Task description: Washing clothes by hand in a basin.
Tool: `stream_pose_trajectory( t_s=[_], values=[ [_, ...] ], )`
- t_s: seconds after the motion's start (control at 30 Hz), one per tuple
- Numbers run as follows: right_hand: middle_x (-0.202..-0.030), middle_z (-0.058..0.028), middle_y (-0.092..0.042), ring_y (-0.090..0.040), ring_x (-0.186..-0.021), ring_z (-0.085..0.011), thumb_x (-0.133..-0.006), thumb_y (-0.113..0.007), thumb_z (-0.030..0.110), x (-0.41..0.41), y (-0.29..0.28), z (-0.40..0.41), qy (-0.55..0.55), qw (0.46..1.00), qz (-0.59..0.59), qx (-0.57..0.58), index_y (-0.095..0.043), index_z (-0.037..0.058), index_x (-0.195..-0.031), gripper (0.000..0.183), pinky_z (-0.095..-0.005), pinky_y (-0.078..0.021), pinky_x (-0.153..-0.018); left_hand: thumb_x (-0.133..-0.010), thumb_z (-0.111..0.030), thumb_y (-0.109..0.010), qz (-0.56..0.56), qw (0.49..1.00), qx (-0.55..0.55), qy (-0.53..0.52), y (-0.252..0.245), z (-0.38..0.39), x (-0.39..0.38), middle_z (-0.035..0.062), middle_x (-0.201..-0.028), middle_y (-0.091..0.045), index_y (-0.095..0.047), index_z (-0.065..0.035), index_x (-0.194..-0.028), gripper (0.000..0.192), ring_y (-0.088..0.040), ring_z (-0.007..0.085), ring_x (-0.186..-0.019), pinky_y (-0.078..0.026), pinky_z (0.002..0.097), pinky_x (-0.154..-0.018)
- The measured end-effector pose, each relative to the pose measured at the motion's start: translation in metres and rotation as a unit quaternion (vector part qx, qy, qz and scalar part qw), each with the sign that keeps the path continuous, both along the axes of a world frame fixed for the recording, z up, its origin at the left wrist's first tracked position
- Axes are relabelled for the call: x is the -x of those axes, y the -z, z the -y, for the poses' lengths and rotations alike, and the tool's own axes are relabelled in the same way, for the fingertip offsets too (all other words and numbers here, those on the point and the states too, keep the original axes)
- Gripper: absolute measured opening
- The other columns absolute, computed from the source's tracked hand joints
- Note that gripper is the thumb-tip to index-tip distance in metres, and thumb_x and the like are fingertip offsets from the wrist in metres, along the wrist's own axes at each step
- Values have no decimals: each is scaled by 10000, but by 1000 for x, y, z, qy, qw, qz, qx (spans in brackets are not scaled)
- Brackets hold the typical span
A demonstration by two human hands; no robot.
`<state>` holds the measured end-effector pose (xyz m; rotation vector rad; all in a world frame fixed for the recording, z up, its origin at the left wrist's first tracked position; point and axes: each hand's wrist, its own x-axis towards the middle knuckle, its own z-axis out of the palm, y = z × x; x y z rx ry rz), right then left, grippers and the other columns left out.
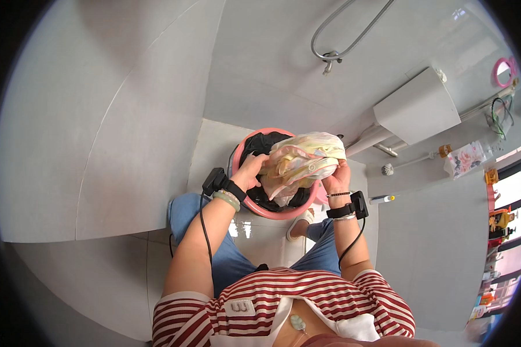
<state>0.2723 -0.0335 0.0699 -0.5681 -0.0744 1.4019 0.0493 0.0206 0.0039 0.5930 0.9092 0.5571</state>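
Note:
A bunched pale yellow garment with pink trim and a round button hangs over a pink basin. My right hand grips the garment at its right edge. At the garment's left side my left hand has thumb and fingers against the fabric; the fingertips are partly hidden by its folds. Beneath, the basin holds dark cloth, and some light fabric hangs down into it. Both wrists carry strapped black devices with cables.
On the wall ahead are a tap with a metal shower hose and a white cistern. A toilet brush juts from the right wall. Several bottles line the window ledge. Grey panels rise at left.

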Motion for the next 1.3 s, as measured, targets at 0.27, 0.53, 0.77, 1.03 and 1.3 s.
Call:
stream_pose_trajectory(
  t_s=[0.27,0.53,0.77,1.03,1.3],
  values=[
    [-1196,-175,-453,-436,-1090,-321,-870,-344,239,15,-10,1,14,1000,2,-5,-446,-8,-1140,380,-451,-315,-958,-836,-376,-401,169,980,21,107,1,3,-5,79,-1118,-471,-439,-94,-1160,432,-484,282,-990,-389,532,-780],
    [-1252,-169,-404,-407,-1128,-322,-860,-335,276,9,12,5,-31,999,-11,19,-407,1,-1194,438,-441,-289,-978,-851,-374,-407,197,980,6,-8,9,-8,-8,40,-1039,-503,-468,-128,-1121,371,-480,207,-955,-388,463,-813],
    [-1182,-189,-467,-463,-1064,-331,-822,-359,240,-4,43,13,-19,997,-1,69,-452,-32,-1135,424,-436,-345,-941,-853,-183,-451,275,956,-50,-89,13,-11,-15,83,-1042,-527,-514,-32,-1039,248,-497,194,-983,-411,346,-834],
    [-1174,-192,-473,-461,-1060,-344,-823,-352,236,1,62,16,-54,995,28,84,-483,-24,-1104,405,-476,-335,-934,-847,-140,-450,293,950,-15,-107,10,-12,-11,107,-1016,-536,-513,5,-1014,229,-535,210,-933,-456,345,-792],
    [-1181,-193,-466,-451,-1072,-353,-825,-340,245,0,66,18,-44,993,43,98,-485,-17,-1105,410,-495,-322,-937,-825,-150,-507,255,955,-22,-147,-5,-6,-6,107,-980,-546,-522,-4,-993,223,-545,205,-901,-463,335,-764]
  ],
)
